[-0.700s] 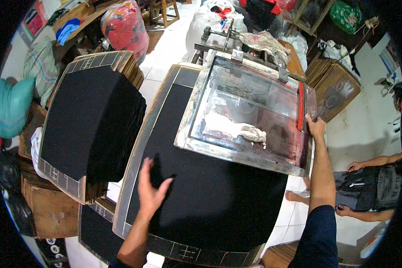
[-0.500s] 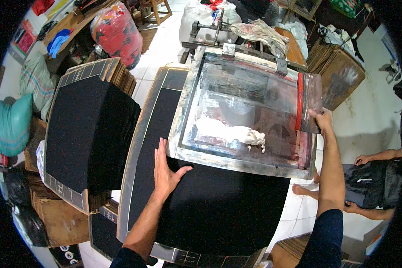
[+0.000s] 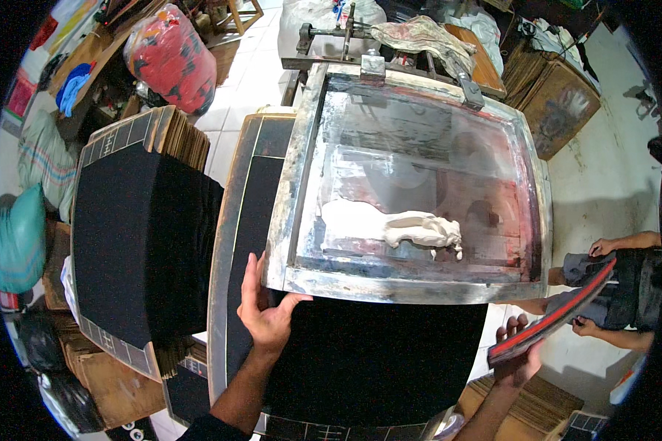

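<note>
A screen printing frame point(image 3: 412, 289) with a stained metal border slants over a board covered in black fabric point(image 3: 375, 360). White ink point(image 3: 353, 220) lies in a thick streak on its mesh. My left hand point(image 3: 267, 316) grips the frame's near left corner, thumb along the near edge and fingers up the left side. Off the frame's near right corner, my right hand point(image 3: 521, 364) is wrapped around a squeegee point(image 3: 552, 317) with a red strip along its length. The squeegee is tilted and held clear of the mesh.
To the left stands a stack of boards with black fabric point(image 3: 118, 228). A hinged metal clamp rig point(image 3: 324, 62) holds the frame's far side. Another person point(image 3: 625, 287) is at the right, hands visible. Stacked brown boards point(image 3: 563, 103) lean at the back right.
My right hand has lifted the squeegee off the frame's right side and brought it nearer and lower. My left hand has closed in on the frame's corner.
</note>
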The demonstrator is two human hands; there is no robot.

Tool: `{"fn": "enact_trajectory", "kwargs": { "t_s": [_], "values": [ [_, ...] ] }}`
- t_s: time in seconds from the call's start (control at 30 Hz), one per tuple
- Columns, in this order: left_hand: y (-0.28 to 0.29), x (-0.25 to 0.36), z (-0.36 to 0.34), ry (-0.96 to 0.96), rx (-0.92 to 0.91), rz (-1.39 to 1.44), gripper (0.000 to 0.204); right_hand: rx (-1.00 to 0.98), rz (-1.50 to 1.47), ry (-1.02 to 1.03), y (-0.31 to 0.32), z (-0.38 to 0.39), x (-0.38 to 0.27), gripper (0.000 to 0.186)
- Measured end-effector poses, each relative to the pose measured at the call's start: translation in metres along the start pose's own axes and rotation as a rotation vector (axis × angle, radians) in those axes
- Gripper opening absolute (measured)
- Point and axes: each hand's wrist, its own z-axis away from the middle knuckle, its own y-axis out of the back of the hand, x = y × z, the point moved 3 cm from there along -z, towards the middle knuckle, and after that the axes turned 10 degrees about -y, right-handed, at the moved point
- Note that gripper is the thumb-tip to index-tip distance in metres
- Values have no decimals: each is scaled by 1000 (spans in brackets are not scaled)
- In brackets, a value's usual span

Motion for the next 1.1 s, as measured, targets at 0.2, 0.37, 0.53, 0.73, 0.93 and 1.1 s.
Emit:
{"fn": "enact_trajectory", "kwargs": {
  "t_s": [0.2,0.37,0.53,0.73,0.93,1.1],
  "values": [
    [-2,-7,6,-12,93,153,109,-57,-10,-79,17,-5,48,54],
    [-18,-49,-5,555,381,1170,96,-70,-17,82,20,-27,59,51],
    [-94,-69,-46,911,261,1742,88,-139,14,98,23,-29,59,50],
    [-118,-64,-62,882,301,1613,82,-91,36,56,28,-25,56,48],
    [-103,-58,-53,872,303,1540,76,26,56,39,29,-24,55,43],
    [-98,-57,-51,861,303,1503,71,-52,16,22,38,-27,55,43]
  ]
}}
